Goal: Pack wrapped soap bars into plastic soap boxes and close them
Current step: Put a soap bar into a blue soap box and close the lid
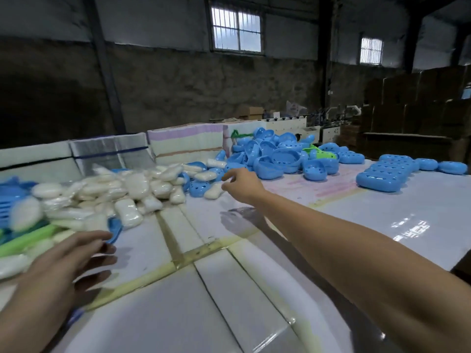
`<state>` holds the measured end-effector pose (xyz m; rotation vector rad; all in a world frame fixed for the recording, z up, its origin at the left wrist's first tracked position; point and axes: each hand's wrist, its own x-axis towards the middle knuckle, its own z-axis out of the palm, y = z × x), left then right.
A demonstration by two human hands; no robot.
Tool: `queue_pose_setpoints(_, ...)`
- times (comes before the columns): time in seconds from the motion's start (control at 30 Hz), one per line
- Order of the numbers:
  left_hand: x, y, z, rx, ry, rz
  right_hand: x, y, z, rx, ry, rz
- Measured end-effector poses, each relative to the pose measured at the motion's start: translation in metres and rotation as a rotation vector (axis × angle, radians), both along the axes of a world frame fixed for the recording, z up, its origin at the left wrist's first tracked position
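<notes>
Glossy white sheets, taped together, cover the table. Left hand hovers with spread fingers, empty, by the wrapped soap bars. Right hand reaches out, loosely curled, empty, near the open blue soap boxes. Closed boxes sit right. Barred windows pierce the dim wall.

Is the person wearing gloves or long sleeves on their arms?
No. Both the left hand and the right hand are bare, with no gloves. The forearms are bare too: no sleeves, watch, rings or bracelets show.
</notes>
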<state>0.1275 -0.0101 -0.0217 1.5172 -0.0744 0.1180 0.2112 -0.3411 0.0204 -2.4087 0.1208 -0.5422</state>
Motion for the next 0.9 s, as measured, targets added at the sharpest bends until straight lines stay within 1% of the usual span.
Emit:
queue_pose_setpoints(0.1, -0.012, 0.002, 0.006, 0.102, -0.069, 0.007, -0.002, 0.089, 0.009, 0.145, -0.019, 0.221)
queue_pose_setpoints(0.17, -0.011, 0.006, 0.006, 0.153, -0.061, 0.031, -0.008, 0.140, 0.008, 0.229, -0.043, 0.342)
queue_pose_setpoints(0.23, -0.005, 0.012, 0.003, 0.199, -0.080, 0.056, -0.015, 0.176, -0.008, 0.328, -0.110, 0.380)
queue_pose_setpoints(0.27, -0.007, 0.014, 0.006, 0.233, -0.095, 0.077, -0.018, 0.188, -0.020, 0.342, -0.141, 0.381)
queue_pose_setpoints(0.3, -0.005, 0.017, 0.005, 0.282, -0.129, 0.086, -0.021, 0.196, -0.032, 0.290, -0.160, 0.385)
queue_pose_setpoints(0.37, -0.002, 0.025, 0.005, 0.395, -0.207, 0.120, -0.021, 0.202, -0.049, 0.110, -0.189, 0.427)
queue_pose_setpoints(0.43, 0.001, 0.034, 0.005, 0.557, -0.261, 0.155, -0.019, 0.201, -0.052, 0.046, -0.215, 0.493)
queue_pose_setpoints(0.5, 0.003, 0.042, 0.007, 0.711, -0.269, 0.206, -0.019, 0.202, -0.050, -0.020, -0.204, 0.510)
queue_pose_setpoints(0.57, 0.005, 0.050, 0.009, 0.781, -0.277, 0.264, -0.019, 0.202, -0.051, -0.045, -0.196, 0.522)
queue_pose_setpoints(0.63, 0.006, 0.056, 0.011, 0.815, -0.285, 0.313, -0.020, 0.202, -0.052, -0.048, -0.197, 0.523)
queue_pose_setpoints(0.7, 0.008, 0.056, 0.011, 0.880, -0.296, 0.309, -0.018, 0.202, -0.051, -0.029, -0.192, 0.519)
queue_pose_setpoints(0.8, 0.020, 0.044, 0.009, 1.141, -0.326, 0.272, -0.017, 0.202, -0.051, 0.090, -0.242, 0.439)
queue_pose_setpoints(0.87, 0.035, 0.033, 0.011, 1.324, -0.298, 0.263, -0.015, 0.199, -0.048, 0.204, -0.254, 0.367)
queue_pose_setpoints(0.9, 0.043, 0.028, 0.013, 1.379, -0.267, 0.253, -0.015, 0.197, -0.047, 0.243, -0.243, 0.339)
